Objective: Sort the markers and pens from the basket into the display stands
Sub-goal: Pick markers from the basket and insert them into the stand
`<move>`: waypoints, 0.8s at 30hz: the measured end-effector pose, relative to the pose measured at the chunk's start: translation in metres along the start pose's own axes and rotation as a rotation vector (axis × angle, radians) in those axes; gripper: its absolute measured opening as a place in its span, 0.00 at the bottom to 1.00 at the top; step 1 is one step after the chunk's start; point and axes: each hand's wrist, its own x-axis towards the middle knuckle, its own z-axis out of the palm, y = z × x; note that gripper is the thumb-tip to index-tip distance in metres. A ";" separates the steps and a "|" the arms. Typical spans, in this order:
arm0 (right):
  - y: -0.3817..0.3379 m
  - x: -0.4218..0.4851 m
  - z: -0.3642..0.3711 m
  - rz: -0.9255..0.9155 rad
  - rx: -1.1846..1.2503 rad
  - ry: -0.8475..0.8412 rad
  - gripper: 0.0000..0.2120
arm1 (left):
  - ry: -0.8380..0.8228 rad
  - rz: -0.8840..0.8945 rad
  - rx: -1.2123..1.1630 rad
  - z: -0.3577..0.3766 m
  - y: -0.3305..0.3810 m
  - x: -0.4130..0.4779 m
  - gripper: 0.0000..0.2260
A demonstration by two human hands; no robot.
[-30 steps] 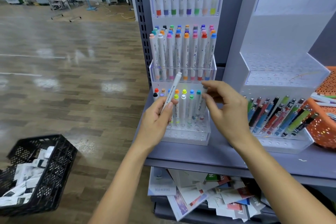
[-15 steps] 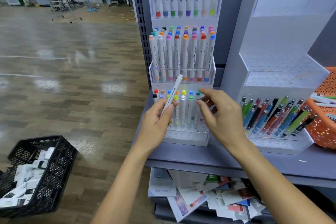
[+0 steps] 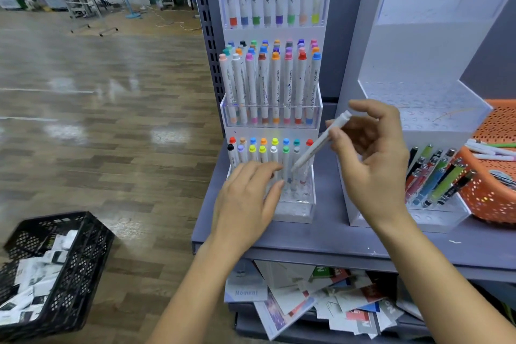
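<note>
On the grey shelf point(image 3: 335, 237), in front of the tall clear marker stand point(image 3: 296, 211), the right hand point(image 3: 374, 170) holds a white marker point(image 3: 318, 145) pinched between thumb and fingers point(image 3: 333, 135) near its upper end. The marker is tilted, its top leaning to the right and its lower end down among the markers at the right side of the stand's lowest tier; whether that end sits in a hole cannot be told. The left hand point(image 3: 245, 198) holds nothing: its fingers are stretched out and slightly spread, and they rest against the clear front of that same lowest tier. The tier holds two rows of upright markers with coloured caps point(image 3: 262, 145), and the two tiers above are also filled with markers. Just to the right stands a second, wider clear stand point(image 3: 418, 50), its upper steps bare and its bottom step holding a row of slanted coloured pens point(image 3: 435, 176). The orange basket point(image 3: 491, 204) is at the far right of the shelf, touching that stand, with several white markers point(image 3: 488, 151) lying in it. Loose papers point(image 3: 307, 301) are piled under the shelf, and a black crate point(image 3: 69, 260) sits on the wooden floor to the left.
</note>
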 end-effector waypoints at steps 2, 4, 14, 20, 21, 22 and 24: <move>0.007 0.003 -0.005 -0.074 -0.146 0.000 0.14 | -0.002 0.005 0.094 0.001 -0.009 -0.005 0.13; 0.014 0.001 -0.005 -0.103 -0.231 -0.018 0.13 | -0.011 -0.010 0.138 0.002 -0.014 -0.010 0.12; 0.037 -0.013 0.011 -0.153 -0.433 -0.165 0.10 | -0.033 -0.051 0.160 0.007 -0.019 -0.018 0.12; 0.043 -0.017 0.015 -0.087 -0.524 -0.221 0.11 | -0.016 -0.089 0.099 0.009 -0.022 -0.018 0.12; 0.043 -0.016 0.016 -0.066 -0.509 -0.220 0.11 | -0.012 -0.098 0.081 0.009 -0.022 -0.018 0.12; 0.043 -0.017 0.017 -0.046 -0.492 -0.215 0.10 | -0.008 -0.102 0.065 0.010 -0.022 -0.018 0.12; 0.042 -0.019 0.017 -0.022 -0.463 -0.196 0.10 | 0.002 -0.107 0.049 0.010 -0.023 -0.018 0.12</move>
